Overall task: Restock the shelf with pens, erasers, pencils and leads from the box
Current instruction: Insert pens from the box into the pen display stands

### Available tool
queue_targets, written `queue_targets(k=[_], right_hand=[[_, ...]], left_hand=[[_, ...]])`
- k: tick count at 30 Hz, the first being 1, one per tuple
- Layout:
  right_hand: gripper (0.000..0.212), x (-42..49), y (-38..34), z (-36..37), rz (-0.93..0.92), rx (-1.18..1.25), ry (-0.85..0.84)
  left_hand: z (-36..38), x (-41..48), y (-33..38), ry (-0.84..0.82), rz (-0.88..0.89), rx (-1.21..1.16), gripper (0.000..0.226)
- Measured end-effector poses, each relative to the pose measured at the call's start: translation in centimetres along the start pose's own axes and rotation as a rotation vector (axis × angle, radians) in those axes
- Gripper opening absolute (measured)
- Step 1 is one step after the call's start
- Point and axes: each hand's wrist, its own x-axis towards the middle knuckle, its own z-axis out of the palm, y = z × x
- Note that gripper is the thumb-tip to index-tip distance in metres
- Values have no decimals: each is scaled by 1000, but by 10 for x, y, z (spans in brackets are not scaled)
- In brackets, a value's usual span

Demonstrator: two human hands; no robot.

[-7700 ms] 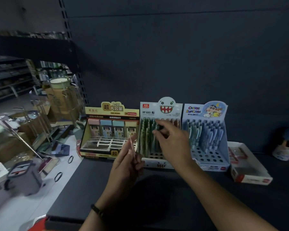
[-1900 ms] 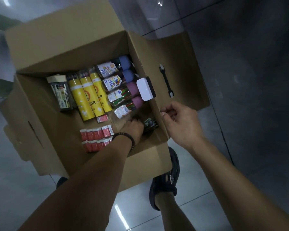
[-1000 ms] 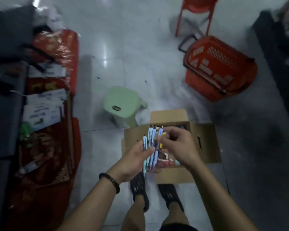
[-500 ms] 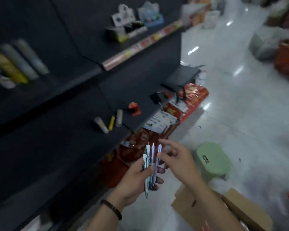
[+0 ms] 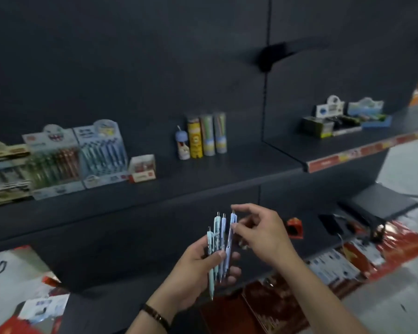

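Matt dark shelf point(image 5: 203, 186); glossy plastic pens point(image 5: 219, 239).

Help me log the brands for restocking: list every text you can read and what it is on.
No text can be read; the picture is blurred.
Pen display boxes: print blurred.
Yellow tube: label blurred.
Red shelf-edge strip: too small.
The pens in the left hand: no legible marking.

Wall: I see a dark matte back panel point(image 5: 130, 56) filling the upper frame, with a vertical seam right of centre.
Shelf: a dark shelf point(image 5: 227, 172) runs across mid-frame; its right-hand section has a red price strip point(image 5: 348, 153) along the front edge.
Floor: pale, glossy floor point(image 5: 405, 169) at the right edge.
Light: dim on my feed, the picture slightly blurred.
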Motion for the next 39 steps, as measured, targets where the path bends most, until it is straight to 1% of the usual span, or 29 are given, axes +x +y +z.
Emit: queue_targets(k=[6,10,14,17,21,24,27,30,33,36,39], right_hand=[[36,76,-56,43,-91,-13,-12],[36,129,-71,60,-133,4,-41],[35,179,-79,91,-186,25,-105],[34,218,-87,117,-235,36,-192],[33,260,-111,161,-293,72,-330],[30,279,-133,198,-318,115,-365],[29,294,-146,235,-328,141,-325],[25,311,-150,273,-443,5,-211],[22,317,-157,309,-490,-50,-123],[21,321,-161,339,-519,-110,8],[22,329,-160,360,-499,-216,100]], left_hand=[[-57,28,68,44,112,18,32],[-83,58,95,98,165,26,33],[-113,80,112,172,199,8,33],[-136,92,126,265,232,-2,32],[-174,96,146,444,289,-10,30],[-208,90,156,565,325,19,26],[-244,81,165,644,363,52,27],[-285,72,179,678,376,63,29],[-330,65,191,644,377,92,30],[-370,63,199,570,366,109,31],[-403,68,203,522,368,105,31]])
